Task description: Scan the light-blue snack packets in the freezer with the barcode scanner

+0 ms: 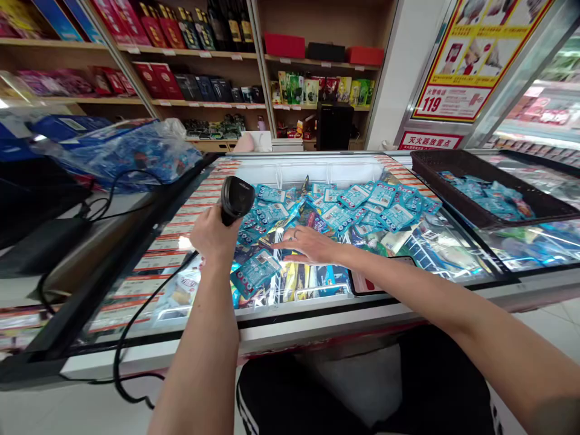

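Observation:
My left hand [214, 232] is wrapped round the handle of a black barcode scanner [237, 198], its head pointing up and to the right over the freezer's glass top. A cord trails from the scanner down to the left. Stretched out palm down, my right hand [312, 243] wears a ring and lies low over the glass among the packets. Its fingertips are close to a single blue packet [256, 272]; whether they touch anything I cannot tell. Beyond it spreads a loose heap of similar blue packets [351, 208]. A phone [367, 284] lies on the glass, partly hidden under my right forearm.
A dark brown tray [453, 162] holding more blue packets stands to the right. On the left are blue plastic-wrapped goods [131, 151] and black cables [106, 208]. Price-label strips [156, 260] run along the freezer's left side. Stocked shelves [199, 53] line the back.

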The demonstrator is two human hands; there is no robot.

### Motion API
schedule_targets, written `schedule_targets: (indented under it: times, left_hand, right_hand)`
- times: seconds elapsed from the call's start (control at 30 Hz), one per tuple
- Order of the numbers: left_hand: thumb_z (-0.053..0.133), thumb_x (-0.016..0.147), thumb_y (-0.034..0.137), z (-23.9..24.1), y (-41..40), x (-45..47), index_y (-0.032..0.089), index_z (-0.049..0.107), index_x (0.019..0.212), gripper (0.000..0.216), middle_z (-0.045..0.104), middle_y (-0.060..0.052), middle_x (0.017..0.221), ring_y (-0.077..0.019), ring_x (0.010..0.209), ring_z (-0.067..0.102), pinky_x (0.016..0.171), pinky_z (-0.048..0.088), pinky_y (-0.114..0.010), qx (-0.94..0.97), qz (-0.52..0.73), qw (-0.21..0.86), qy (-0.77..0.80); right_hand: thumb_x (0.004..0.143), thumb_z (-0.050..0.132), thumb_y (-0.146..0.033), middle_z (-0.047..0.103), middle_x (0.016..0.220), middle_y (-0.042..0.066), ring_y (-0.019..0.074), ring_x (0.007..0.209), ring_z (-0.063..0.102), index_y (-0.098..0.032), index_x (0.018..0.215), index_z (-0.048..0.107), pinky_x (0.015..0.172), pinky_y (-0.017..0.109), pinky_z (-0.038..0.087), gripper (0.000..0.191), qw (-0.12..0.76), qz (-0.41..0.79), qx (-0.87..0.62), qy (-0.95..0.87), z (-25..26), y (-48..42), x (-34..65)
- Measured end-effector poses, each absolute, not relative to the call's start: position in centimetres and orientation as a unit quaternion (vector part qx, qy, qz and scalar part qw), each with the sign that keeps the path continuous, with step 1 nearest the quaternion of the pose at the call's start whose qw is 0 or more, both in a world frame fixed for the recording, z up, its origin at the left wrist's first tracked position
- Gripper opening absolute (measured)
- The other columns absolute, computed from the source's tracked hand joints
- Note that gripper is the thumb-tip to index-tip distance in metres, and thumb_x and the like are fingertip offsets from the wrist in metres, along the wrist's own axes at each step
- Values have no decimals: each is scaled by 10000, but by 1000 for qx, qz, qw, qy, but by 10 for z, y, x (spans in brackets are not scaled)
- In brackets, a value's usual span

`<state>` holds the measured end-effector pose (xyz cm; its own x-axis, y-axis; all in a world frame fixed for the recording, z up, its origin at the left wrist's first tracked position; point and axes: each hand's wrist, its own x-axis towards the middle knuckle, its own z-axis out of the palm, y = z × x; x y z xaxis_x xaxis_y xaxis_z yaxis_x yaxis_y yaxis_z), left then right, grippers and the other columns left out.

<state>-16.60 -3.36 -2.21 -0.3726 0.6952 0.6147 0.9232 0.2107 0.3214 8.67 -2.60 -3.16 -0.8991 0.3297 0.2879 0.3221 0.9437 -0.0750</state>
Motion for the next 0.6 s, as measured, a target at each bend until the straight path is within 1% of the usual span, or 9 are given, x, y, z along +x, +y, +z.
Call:
schedule_targets:
  times: [0.07,0.1,0.17,0.23,0.3,0.37,0.43,0.53,0.6]
  left_hand:
    - [549,802,516,-22,-34,-165,173,641,1100,464,670,-139,1014,-306,961,606,757,407,-346,-531,-333,168,-761]
    - [551,801,514,-22,-34,-165,174,636,1116,471,669,-139,1024,-308,971,603,763,406,-347,-532,-334,164,-760]
    - [553,799,519,-22,-34,-165,178,618,1166,505,664,-141,1051,-313,991,596,772,406,-348,-537,-339,155,-757]
    - [557,798,524,-22,-34,-165,180,597,1212,540,658,-145,1074,-316,1000,593,770,405,-346,-541,-341,147,-755]
    - [563,796,540,-23,-34,-165,187,588,1233,562,661,-143,1078,-314,988,599,751,401,-342,-544,-337,152,-753]
    - [565,794,559,-24,-34,-166,199,595,1223,561,672,-135,1063,-309,960,611,722,390,-336,-545,-331,169,-752]
    - [566,796,562,-26,-33,-166,204,607,1198,540,682,-127,1043,-301,935,621,698,376,-330,-544,-323,185,-752]
    - [570,798,551,-28,-33,-166,201,621,1156,503,690,-123,1012,-294,908,627,670,358,-326,-547,-312,197,-751]
    - [567,800,558,-29,-32,-166,200,627,1134,494,691,-124,1004,-293,899,627,662,353,-325,-549,-309,198,-751]
  right_hand:
    - [964,393,-519,555,1268,105,232,1115,485,-329,1426,449,893,398,414,503,128,-5,-120,-984,-30,-27,87]
    - [957,395,-534,543,1294,102,240,1121,483,-359,1413,461,888,409,410,493,117,-14,-99,-988,-29,-28,88]
    - [953,410,-531,531,1329,92,242,1142,484,-376,1339,545,893,414,400,438,104,-15,-72,-992,-26,-26,93]
    - [959,434,-493,551,1322,80,220,1160,496,-337,1236,635,913,392,393,376,107,7,-72,-992,-24,-23,101]
    - [955,461,-473,597,1272,76,197,1124,532,-280,1144,685,915,368,401,351,120,30,-101,-987,-23,-16,111]
    - [936,495,-488,643,1208,87,196,1077,565,-218,1065,703,906,365,411,364,136,31,-142,-980,-23,-9,121]
    - [914,537,-489,676,1138,94,208,1052,583,-187,1022,700,900,371,414,359,146,14,-184,-972,-22,-3,128]
    - [916,589,-339,687,1111,88,225,1063,584,-181,1040,688,903,381,402,224,143,-22,-254,-956,-23,3,134]
    - [929,558,-223,677,1132,86,230,1080,574,-180,1086,675,908,380,395,201,145,-40,-301,-942,-23,3,134]
